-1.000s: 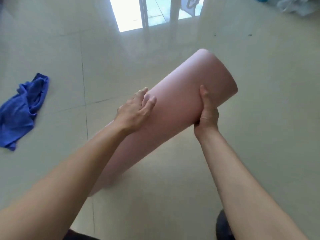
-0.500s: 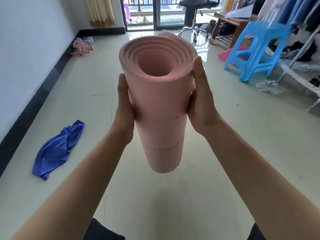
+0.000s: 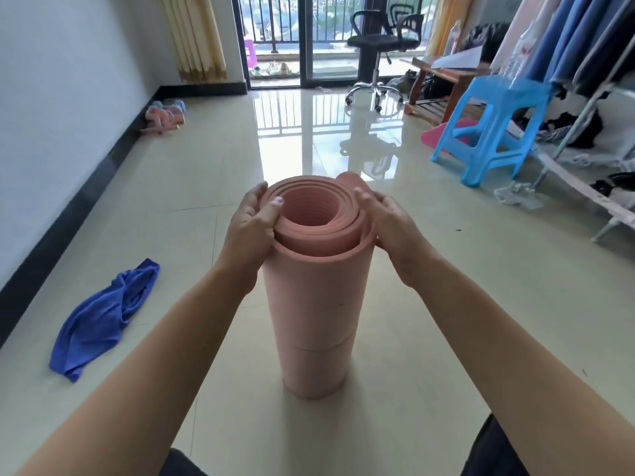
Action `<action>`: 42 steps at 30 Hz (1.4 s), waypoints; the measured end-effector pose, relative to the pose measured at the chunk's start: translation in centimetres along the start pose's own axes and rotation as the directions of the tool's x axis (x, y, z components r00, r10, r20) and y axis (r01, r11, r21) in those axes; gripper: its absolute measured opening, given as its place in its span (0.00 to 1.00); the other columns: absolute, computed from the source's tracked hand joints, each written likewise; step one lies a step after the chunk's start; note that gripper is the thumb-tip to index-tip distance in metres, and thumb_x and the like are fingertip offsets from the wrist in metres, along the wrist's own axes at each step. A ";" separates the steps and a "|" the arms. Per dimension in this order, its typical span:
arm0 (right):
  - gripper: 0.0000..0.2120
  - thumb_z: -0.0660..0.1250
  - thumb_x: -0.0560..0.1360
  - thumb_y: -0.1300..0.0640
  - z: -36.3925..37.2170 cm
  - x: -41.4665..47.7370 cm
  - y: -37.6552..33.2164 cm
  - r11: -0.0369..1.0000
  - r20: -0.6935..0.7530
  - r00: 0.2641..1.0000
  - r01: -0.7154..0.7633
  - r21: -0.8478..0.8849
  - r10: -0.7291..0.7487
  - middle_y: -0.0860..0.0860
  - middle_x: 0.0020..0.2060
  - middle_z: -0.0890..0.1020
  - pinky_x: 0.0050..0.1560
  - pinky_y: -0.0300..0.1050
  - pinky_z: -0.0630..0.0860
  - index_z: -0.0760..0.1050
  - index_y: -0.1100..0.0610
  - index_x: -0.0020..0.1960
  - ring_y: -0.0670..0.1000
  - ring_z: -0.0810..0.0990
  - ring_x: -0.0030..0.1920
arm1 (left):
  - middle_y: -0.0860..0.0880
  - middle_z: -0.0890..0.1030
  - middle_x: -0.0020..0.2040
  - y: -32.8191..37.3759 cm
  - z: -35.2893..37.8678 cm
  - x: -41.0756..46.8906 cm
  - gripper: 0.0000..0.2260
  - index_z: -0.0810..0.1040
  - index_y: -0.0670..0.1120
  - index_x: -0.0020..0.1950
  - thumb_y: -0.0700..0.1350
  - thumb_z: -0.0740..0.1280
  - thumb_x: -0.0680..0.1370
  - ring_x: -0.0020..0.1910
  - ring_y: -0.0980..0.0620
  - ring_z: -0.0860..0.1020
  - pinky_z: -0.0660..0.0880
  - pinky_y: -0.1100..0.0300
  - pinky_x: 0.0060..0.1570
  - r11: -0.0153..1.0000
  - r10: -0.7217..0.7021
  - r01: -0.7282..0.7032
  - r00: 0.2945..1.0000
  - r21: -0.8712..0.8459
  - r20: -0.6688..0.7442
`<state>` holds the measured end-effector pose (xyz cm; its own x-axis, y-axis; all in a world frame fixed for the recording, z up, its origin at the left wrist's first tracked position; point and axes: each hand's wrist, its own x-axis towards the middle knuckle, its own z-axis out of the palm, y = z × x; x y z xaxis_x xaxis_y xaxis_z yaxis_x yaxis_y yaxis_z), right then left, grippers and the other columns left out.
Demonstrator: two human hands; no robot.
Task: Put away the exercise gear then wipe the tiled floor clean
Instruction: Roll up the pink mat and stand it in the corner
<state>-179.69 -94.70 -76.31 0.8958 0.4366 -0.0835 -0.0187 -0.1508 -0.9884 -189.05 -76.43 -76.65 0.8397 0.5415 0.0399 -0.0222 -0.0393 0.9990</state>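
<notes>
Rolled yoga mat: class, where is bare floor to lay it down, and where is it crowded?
Bare tile lies between the rolled yoga mat and the blue stool, and ahead toward the office chair. Crowded: blue cloth left, clothes rack right.

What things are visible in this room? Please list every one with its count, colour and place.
yoga mat: 1, pink, rolled, upright on floor, centre
cloth: 1, blue, crumpled on floor, left
stool: 1, light blue, right
office chair: 1, black, near balcony door
soft bundle: 1, pink and blue, by left wall
curtain: 1, yellow, far left corner
floor: 1, beige tiles
left hand: 1, grips mat's top rim, left side
right hand: 1, holds mat's top, right side
</notes>
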 end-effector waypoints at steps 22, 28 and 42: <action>0.47 0.66 0.62 0.40 -0.2 2.8 -3.0 0.853 0.168 0.871 -0.384 -0.353 0.462 0.49 0.62 0.77 0.33 0.52 0.84 0.52 0.36 0.78 0.55 0.79 0.56 | 0.48 0.84 0.48 5.0 -0.6 0.0 0.30 0.72 0.57 0.67 0.52 0.70 0.64 0.44 0.46 0.84 0.83 0.46 0.36 0.807 -0.433 0.439 0.895 0.394 -0.109; 0.41 0.67 0.66 0.45 -1.6 0.0 -9.6 0.846 0.277 0.811 -0.429 -0.317 0.515 0.47 0.61 0.77 0.38 0.54 0.85 0.55 0.32 0.76 0.53 0.80 0.56 | 0.41 0.85 0.41 12.3 -0.7 -2.0 0.24 0.76 0.50 0.59 0.42 0.70 0.63 0.40 0.36 0.84 0.80 0.33 0.37 0.805 -0.523 0.550 0.835 0.224 -0.169; 0.24 0.67 0.73 0.51 -5.3 -5.0 -44.0 0.928 0.247 0.923 -0.217 -0.302 0.297 0.46 0.54 0.80 0.34 0.47 0.83 0.70 0.42 0.69 0.48 0.82 0.50 | 0.50 0.79 0.51 46.9 -2.0 -3.2 0.20 0.69 0.52 0.62 0.45 0.71 0.72 0.48 0.48 0.80 0.81 0.48 0.45 0.792 -0.494 0.502 0.861 0.347 -0.118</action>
<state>-180.95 -94.97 -31.73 0.7113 0.5770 -0.4015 -0.0778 -0.5030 -0.8608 -193.85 -78.34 -29.90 0.6704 0.5847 -0.4569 0.5922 -0.0506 0.8042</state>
